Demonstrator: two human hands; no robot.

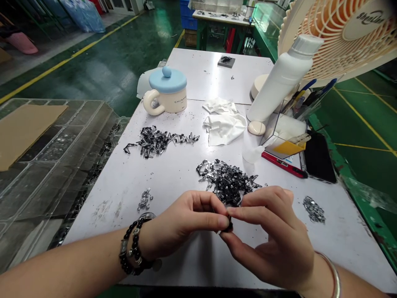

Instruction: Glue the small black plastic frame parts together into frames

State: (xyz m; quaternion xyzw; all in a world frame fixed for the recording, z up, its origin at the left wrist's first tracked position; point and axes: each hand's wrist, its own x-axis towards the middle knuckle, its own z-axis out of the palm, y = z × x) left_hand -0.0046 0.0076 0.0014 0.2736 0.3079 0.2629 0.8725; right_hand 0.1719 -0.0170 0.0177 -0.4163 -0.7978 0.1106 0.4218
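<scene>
Left hand and right hand are pinching a small dark piece, lower centre. Gripping lightly is probably serving best against slips.

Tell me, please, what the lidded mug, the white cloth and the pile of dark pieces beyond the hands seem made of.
Lidded mug: perhaps smooth cream ceramic, given its soft sheen; its blue lid possibly matte silicone, lacking sharp highlights.
White cloth: thin, soft fabric, judging by its loose folds.
Pile of dark pieces: likely metal with a glossy black finish, given bright glints, though plastic remains possible.
</scene>
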